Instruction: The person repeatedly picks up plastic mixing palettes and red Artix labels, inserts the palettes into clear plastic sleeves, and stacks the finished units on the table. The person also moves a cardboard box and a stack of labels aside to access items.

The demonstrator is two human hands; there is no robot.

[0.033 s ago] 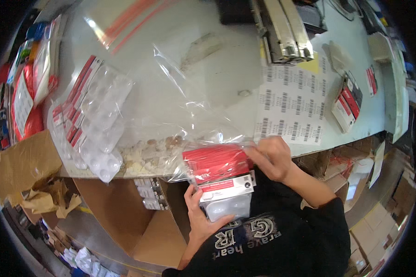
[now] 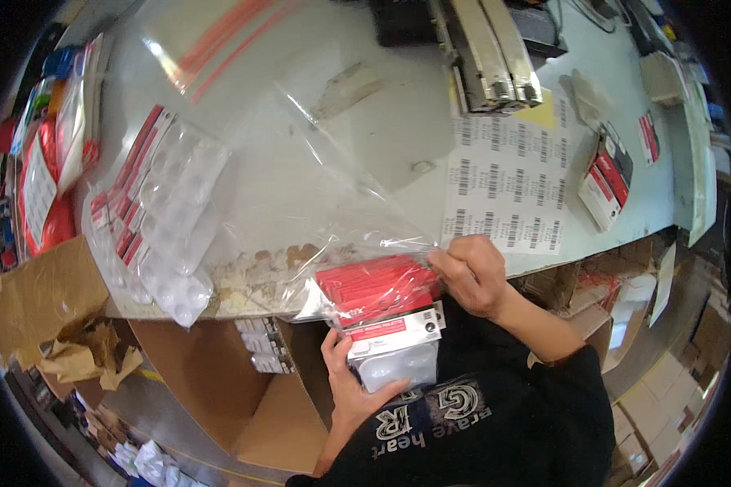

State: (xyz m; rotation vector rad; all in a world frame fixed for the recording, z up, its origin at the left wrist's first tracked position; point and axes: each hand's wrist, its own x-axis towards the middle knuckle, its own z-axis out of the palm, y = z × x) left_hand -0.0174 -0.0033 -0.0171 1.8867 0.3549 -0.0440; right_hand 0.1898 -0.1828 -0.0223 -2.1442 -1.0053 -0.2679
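Against my body, at the table's near edge, my left hand (image 2: 357, 392) grips a stack of clear plastic paint palettes (image 2: 396, 368) with red and white header cards, thumb on the near end and fingers along the left side. A clear plastic bag (image 2: 341, 188) lies out over the table, its near part around the red card end of the stack. At the stack's far right corner my right hand (image 2: 473, 274) is closed, pinching the bag's edge. More carded palettes (image 2: 175, 211) lie overlapped at the left of the table.
A sheet of barcode labels (image 2: 508, 187) lies at the right, below a metal device (image 2: 495, 61). Beyond it rests a red and black carded pack (image 2: 607, 180). Red-striped clear bags (image 2: 219, 40) lie at the far left. An open cardboard box (image 2: 211, 390) stands below the table.
My right hand's fingers have curled tighter on the bag's edge. The film over the table looks more stretched toward that hand. The whole view has shifted slightly.
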